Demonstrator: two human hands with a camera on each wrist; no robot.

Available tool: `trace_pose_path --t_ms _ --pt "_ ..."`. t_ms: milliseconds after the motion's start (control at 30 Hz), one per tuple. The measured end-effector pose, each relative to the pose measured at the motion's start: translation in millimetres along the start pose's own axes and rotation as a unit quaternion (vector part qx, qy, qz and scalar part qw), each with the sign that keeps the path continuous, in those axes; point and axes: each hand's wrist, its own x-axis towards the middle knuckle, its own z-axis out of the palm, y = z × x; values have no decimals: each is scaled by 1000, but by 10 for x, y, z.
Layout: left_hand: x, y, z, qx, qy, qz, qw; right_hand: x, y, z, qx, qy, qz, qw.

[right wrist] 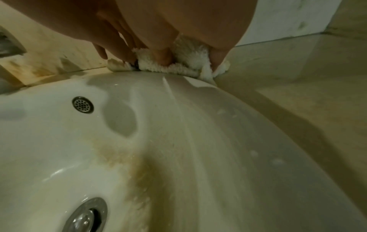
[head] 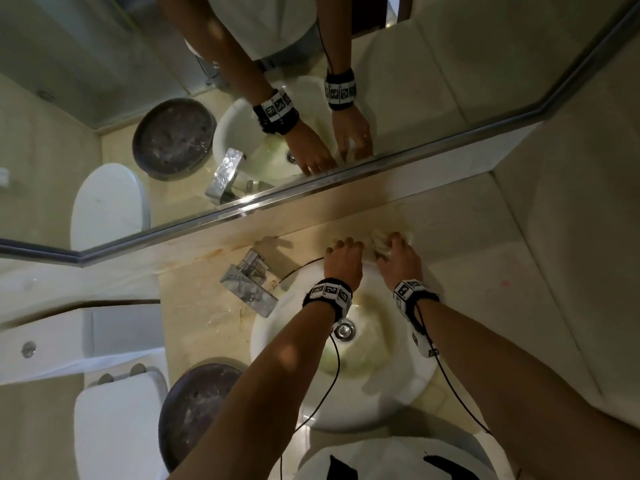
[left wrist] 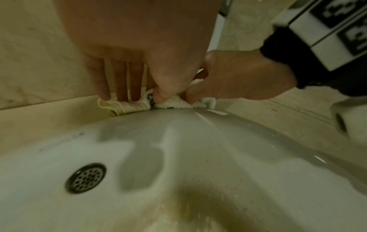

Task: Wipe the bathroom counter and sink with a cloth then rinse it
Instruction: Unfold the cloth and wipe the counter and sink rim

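Note:
A cream terry cloth lies bunched on the beige counter, right behind the back rim of the white sink. My left hand presses its left part down with straight fingers and the thumb. My right hand grips the right part, the cloth puffing up between its thumb and fingers. In the left wrist view the cloth touches the sink rim. The basin holds yellow-brown stains and water drops.
A square chrome faucet stands left of the basin, with the drain in the bowl. A dark round dish sits on the counter front left, a white toilet beyond it. The mirror rises behind the low backsplash.

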Motion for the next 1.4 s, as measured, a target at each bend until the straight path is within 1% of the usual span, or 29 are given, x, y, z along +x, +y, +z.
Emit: trace_pose_path --t_ms 167,300,467,667,800,900,967,1033,1100,1233,1333,1367,1400 --pt "-61 -378 -9 6 5 -51 999 150 -309 136 -6 -46 -56 997" --pt "-177 -665 -23 8 -11 -97 995 204 -602 360 -11 -69 -116 991" --pt "-297 -805 -35 9 -17 -153 988 198 -877 586 -25 -116 -144 982" --pt "-354 -874 -89 31 -36 -157 986 209 -1030 525 -58 -174 -170 968" --pt "-441 -865 -140 33 -53 -153 986 123 -1029 378 -63 -194 -145 968" --pt "-552 -817 -112 47 -77 -138 986 6 -1001 277 -51 -205 -159 964" --pt "-626 -756 -70 51 -73 -127 988 -75 -956 194 -45 -212 -168 962" --pt "-676 -658 -38 51 -61 -119 990 -148 -864 107 -41 -197 -169 965" --pt "-683 -522 -29 45 -50 -104 992 -201 -721 9 -32 -165 -162 972" --pt "-578 -197 -125 7 -10 -62 998 -216 -387 -210 -13 -79 -138 987" --pt "-447 46 -253 10 4 -36 999 -152 -185 -323 7 1 -100 995" --pt "-398 94 -272 14 4 -30 999 -117 -120 -334 0 7 -81 997" --pt "-347 115 -265 19 -4 -23 1000 -86 -60 -338 -10 -4 -61 998"
